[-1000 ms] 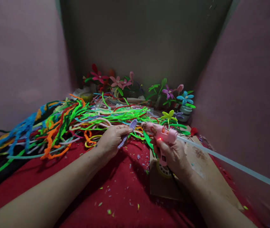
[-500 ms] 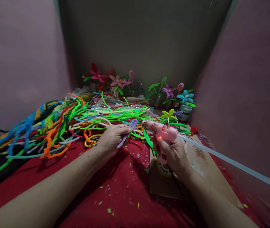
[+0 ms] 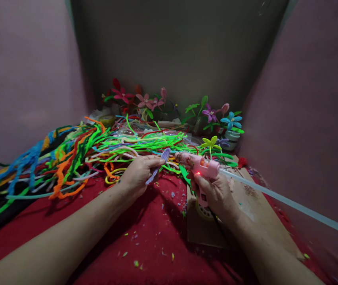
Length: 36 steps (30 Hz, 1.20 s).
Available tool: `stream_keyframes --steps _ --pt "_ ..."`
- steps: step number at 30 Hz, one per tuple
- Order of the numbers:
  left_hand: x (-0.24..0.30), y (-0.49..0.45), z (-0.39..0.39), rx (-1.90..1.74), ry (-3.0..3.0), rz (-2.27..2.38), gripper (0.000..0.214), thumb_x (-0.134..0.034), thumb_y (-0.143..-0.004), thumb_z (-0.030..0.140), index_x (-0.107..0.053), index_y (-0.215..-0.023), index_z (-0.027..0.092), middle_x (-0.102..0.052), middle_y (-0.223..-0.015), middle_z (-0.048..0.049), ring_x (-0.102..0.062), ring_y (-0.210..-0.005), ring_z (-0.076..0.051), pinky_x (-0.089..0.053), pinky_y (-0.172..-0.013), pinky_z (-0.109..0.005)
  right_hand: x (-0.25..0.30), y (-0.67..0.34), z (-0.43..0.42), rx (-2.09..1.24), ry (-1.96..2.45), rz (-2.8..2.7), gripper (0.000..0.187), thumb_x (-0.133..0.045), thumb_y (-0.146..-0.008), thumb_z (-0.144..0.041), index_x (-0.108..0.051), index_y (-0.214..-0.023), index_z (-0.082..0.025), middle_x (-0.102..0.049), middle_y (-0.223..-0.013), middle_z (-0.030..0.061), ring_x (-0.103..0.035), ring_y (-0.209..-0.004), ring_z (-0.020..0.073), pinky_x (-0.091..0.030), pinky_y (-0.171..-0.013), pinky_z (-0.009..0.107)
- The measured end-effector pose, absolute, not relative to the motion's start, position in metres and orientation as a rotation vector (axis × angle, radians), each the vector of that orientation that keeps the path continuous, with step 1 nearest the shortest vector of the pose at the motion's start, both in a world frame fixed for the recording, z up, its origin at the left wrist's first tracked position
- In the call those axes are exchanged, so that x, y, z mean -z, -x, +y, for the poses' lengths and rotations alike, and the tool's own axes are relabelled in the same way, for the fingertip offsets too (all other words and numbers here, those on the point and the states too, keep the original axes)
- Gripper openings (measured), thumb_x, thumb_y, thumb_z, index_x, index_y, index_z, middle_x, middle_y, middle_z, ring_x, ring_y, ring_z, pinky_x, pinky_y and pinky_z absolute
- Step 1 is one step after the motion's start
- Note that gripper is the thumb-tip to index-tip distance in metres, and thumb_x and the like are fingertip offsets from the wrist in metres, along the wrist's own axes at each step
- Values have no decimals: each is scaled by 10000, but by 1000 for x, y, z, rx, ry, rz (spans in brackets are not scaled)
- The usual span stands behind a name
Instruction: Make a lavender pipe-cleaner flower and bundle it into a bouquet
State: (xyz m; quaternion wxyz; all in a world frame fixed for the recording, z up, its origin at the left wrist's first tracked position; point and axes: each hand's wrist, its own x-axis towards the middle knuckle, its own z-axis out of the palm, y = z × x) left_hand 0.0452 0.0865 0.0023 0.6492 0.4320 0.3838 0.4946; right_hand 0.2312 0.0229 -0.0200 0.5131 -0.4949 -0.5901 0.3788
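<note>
Between the fingertips of my left hand is a lavender pipe cleaner petal, its narrow tail hanging below the fingers. My right hand is wrapped round the handle of a pink hot glue gun with a red light lit on its side. A long whitish glue stick sticks out of the gun's back end toward the right. The nozzle points left at the petal, with a small gap between them. Behind the gun shows part of a green leaf shape.
A big heap of colourful pipe cleaners spreads across the back and left. Finished flowers, among them a blue flower in a jar, stand along the wall. A cardboard sheet lies right, under a tape roll. Scraps dot the red cloth.
The glue gun in my right hand has shifted slightly left, bringing its nozzle closer to the petal. My left hand keeps nearly the same place and grip.
</note>
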Motion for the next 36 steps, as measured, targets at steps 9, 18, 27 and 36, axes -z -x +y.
stream_keyframes --steps 9,18,27,36 --pt "-2 -46 87 -1147 -967 885 109 -704 -526 167 -611 -549 115 -534 -496 20 -442 -431 -65 -316 -415 -182 22 -231 22 -892 1182 -1427 330 -539 -804 -457 -549 -648 -167 -504 -545 -7 -423 -483 97 -325 -454 229" --pt "-2 -46 88 -1157 -951 863 122 -693 -542 160 -580 -520 122 -485 -459 37 -393 -397 -52 -276 -387 -181 18 -228 21 -876 1183 -1415 313 -564 -770 -484 -619 -725 -179 -539 -539 5 -442 -446 105 -318 -399 226" --pt "-1 -45 87 -1146 -942 851 76 -682 -583 154 -619 -579 111 -536 -502 20 -436 -416 -61 -317 -401 -185 12 -228 20 -830 1173 -1437 304 -544 -779 -472 -606 -703 -184 -519 -533 -3 -443 -457 113 -337 -426 244" --pt "1 -45 90 -1154 -906 832 46 -664 -603 120 -624 -581 121 -535 -490 21 -443 -414 -64 -340 -391 -173 11 -225 16 -905 1214 -1427 338 -553 -758 -495 -512 -617 -191 -467 -509 -25 -389 -434 86 -299 -396 224"
